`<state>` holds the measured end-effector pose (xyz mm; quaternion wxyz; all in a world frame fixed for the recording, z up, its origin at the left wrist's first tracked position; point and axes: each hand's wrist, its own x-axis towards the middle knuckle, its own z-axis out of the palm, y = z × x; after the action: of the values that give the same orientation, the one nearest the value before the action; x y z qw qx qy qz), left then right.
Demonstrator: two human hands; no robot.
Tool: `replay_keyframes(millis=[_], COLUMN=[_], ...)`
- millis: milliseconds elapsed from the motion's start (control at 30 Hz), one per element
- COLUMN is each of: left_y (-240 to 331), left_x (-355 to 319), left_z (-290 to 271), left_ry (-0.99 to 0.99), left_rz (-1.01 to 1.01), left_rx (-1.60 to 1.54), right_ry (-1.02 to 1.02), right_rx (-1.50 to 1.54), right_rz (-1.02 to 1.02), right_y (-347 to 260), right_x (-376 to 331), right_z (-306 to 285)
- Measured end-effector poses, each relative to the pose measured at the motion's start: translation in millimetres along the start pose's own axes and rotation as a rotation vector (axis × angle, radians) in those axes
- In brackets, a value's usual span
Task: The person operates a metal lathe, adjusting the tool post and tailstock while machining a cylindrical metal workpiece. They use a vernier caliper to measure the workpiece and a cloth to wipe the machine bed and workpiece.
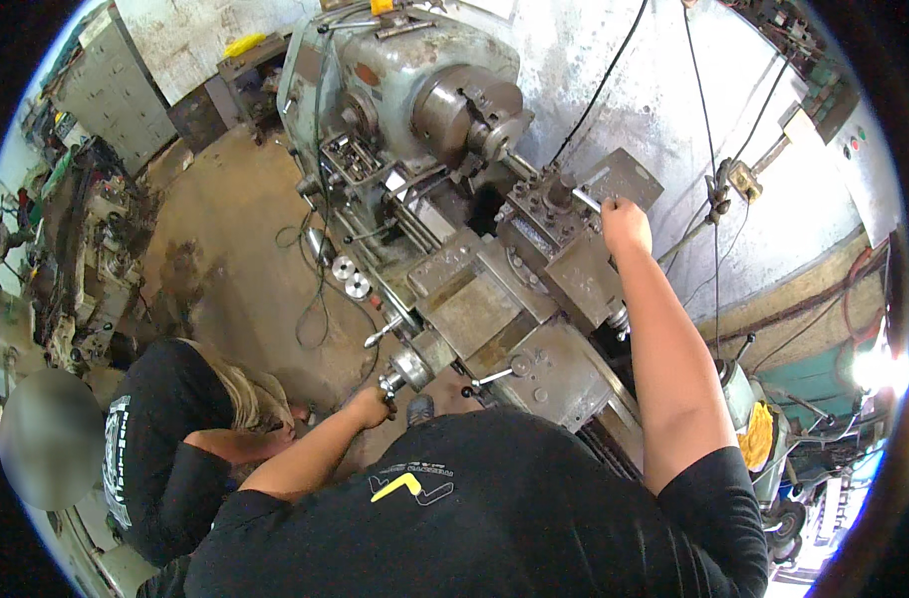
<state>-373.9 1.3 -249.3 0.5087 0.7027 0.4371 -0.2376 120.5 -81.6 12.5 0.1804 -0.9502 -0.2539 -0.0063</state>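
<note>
A machinist's left hand (373,405) is clenched around the lathe's handwheel (402,373), largely hidden by the fingers, while the right hand (625,223) grips a lever atop the tool post (557,197), its tip unseen. Beyond, the chuck (471,112) holds a short workpiece; a crouching co-worker (180,439) is partly cut off.

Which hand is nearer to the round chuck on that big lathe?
Right. The right hand is up on the tool post, just right of and below the chuck. The left hand grips a handwheel low on the carriage front, much farther away.
</note>
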Motion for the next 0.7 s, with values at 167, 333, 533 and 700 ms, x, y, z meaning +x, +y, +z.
replay_keyframes(millis=[167, 333, 533, 700], left_y=[-34, -42, -11, -5], left_x=[44, 85, 35, -9], left_z=[53, 7, -29, 5], left_ry=[0.052, 0.260, 0.260, -0.056], left_rz=[0.067, -0.069, -0.092, 0.032], left_rx=[0.225, 0.436, 0.353, -0.100], right_ry=[0.007, 0.013, 0.022, 0.046], right_rx=[-0.019, -0.025, -0.048, -0.047], right_rz=[-0.019, -0.012, -0.032, -0.031], right_y=[-1, 0, 3, 8], right_x=[3, 5, 8, 15], right_z=[0, 1, 4, 9])
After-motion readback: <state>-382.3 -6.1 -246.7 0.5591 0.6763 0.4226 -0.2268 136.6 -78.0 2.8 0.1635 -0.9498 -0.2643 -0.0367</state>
